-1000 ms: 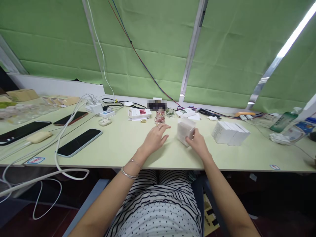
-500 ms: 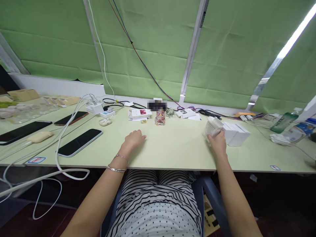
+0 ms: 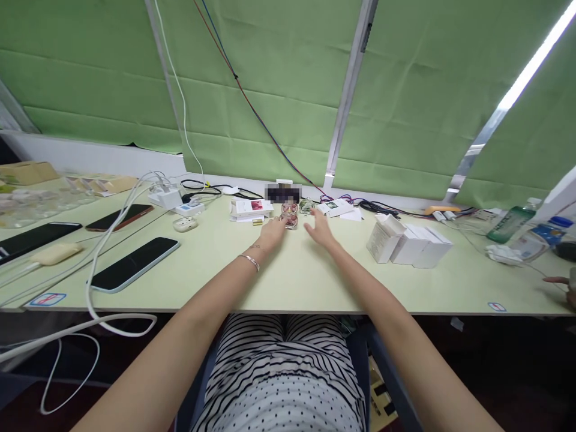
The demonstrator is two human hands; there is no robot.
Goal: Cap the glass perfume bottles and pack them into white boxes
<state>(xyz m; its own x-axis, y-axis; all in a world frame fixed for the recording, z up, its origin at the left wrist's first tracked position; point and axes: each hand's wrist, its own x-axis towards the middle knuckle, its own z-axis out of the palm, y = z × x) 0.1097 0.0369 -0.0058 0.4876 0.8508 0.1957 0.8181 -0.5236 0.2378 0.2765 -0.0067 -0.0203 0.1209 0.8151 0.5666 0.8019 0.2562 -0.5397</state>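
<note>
My left hand reaches to the left side of a small clear bottle with pinkish-red contents. Its fingers are loosely extended at the bottle's edge; whether they press on it is hard to see. To the right of the bottle, my right hand is open and empty, thumb apart from the fingers. A similar bottle with green contents stands just behind that hand. A small gold cap-like piece lies left of the bottles, by a white box with a pink picture.
White boxes stand at right, the nearest with raised flaps. Phones and white cables lie at left. A green bottle is far right. Another person's hand shows at the right edge.
My right hand has let go of the white flapped box and moved left to the middle. My left hand has moved forward and right to the pink bottle. Another person's hand has appeared at right.
</note>
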